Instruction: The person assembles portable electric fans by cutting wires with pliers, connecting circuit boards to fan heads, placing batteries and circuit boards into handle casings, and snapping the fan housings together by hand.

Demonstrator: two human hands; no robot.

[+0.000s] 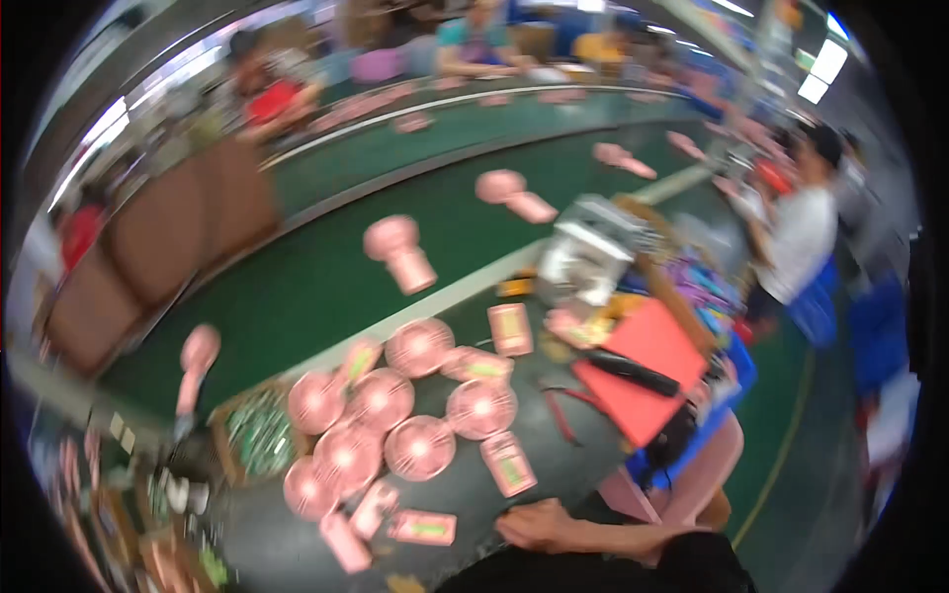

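My right hand rests at the bench's near edge, its fingers curled closed; whether anything is inside them is hidden. My left hand is out of view. Just beyond the right hand lies a pink fan handle with a green strip in it, and another pink handle sits to its left. Several pink handheld fans with round grilles, such as this fan, cluster on the dark bench. Some have opened handles showing green inside. Motion blurs the picture.
Pink fans lie spaced along the green conveyor belt. A cardboard box of green parts stands left. To the right are a red sheet, a black tool and a blue bin. A co-worker sits far right.
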